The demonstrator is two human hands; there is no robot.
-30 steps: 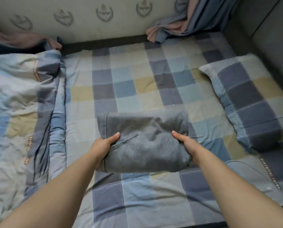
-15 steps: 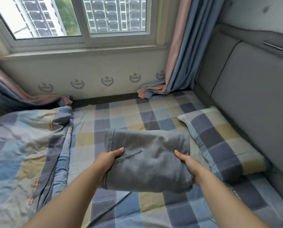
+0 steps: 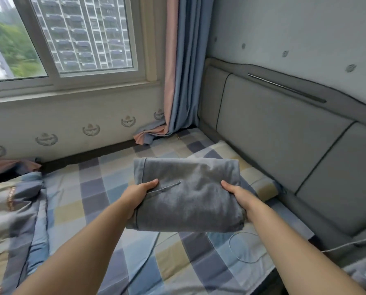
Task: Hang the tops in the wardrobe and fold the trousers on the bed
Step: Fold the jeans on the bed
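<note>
The folded cotton trousers (image 3: 188, 194) are coloured a plain blue-grey. The bed sheet (image 3: 88, 201) is checked in blue, slate, cream and pale yellow, and the same check is carried by the pillow (image 3: 260, 184). The long curtain (image 3: 177, 67) is striped pink and blue. The padded headboard (image 3: 273, 133) is grey with dark piping.

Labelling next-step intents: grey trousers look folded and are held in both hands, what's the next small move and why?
Probably set the folded grey trousers down on a bare patch of the checked bed sheet and let go. They already form a compact bundle, the left hand and right hand grip opposite ends, and the bundle appears to be held above the bed, so folding looks done.
</note>
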